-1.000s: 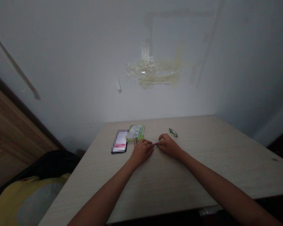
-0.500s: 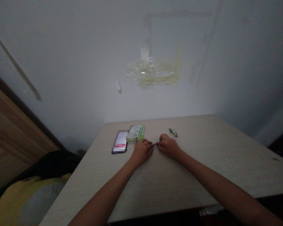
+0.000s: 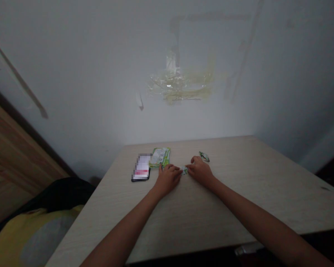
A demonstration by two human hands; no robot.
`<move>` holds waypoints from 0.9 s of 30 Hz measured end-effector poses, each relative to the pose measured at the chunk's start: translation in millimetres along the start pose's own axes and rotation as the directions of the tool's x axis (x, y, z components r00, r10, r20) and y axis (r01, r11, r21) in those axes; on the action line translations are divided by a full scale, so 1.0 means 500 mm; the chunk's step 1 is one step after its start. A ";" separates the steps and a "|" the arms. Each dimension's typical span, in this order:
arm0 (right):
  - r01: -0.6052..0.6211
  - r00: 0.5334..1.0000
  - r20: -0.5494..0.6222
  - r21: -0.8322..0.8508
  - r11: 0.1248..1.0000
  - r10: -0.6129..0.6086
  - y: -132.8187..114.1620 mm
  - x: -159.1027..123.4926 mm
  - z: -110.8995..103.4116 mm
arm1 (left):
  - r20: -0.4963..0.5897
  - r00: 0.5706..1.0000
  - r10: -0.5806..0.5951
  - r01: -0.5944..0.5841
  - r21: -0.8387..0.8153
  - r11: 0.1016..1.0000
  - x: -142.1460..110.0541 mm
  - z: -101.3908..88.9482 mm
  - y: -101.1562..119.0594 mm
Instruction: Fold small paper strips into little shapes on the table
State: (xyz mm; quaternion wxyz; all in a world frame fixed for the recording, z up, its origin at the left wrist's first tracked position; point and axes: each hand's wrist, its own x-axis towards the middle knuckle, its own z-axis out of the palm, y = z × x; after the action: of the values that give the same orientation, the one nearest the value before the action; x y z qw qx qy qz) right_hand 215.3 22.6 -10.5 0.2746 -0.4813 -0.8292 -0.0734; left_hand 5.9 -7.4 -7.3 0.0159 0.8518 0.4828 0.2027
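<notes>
Between my two hands, low on the table, is a small flat piece of green-and-white printed wrapper (image 3: 184, 170). My left hand (image 3: 168, 180) has its fingertips on the wrapper's left end, thumb towards it. From the other side, the closed fingers of my right hand (image 3: 199, 172) pinch the right end. Part of the wrapper is hidden under the fingers. Just beyond my left hand lies a larger green-and-white printed packet (image 3: 160, 156). A small folded green wrapper (image 3: 204, 156) rests just beyond my right hand.
A phone (image 3: 141, 168) with a blurred screen lies left of the packet on the pale wooden table (image 3: 208, 218). The wall (image 3: 100, 74), marked with old tape, stands behind. Left of the table are a yellow and grey cloth thing (image 3: 36, 233) and a wooden panel (image 3: 8, 155).
My right hand's fingers have shifted slightly to the right and up, so more of the small wrapper shows between the hands. My left hand stays about where it was.
</notes>
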 end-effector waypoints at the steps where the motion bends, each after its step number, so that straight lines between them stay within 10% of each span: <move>1: 0.001 1.000 0.004 0.002 1.000 -0.001 0.001 0.000 0.001 | -0.001 1.000 0.004 -0.004 -0.005 1.000 0.000 -0.001 0.000; 27: 0.107 0.994 -0.010 0.277 0.955 -0.108 0.011 0.000 0.006 | -0.030 0.999 0.030 -0.030 0.017 0.999 0.000 0.003 0.000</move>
State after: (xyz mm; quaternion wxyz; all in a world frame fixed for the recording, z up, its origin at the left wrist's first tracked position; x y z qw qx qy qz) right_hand 218.7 26.9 -13.9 0.3324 -0.3926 -0.8570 0.0297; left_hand 6.4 -7.1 -8.6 -0.0016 0.8560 0.4717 0.2116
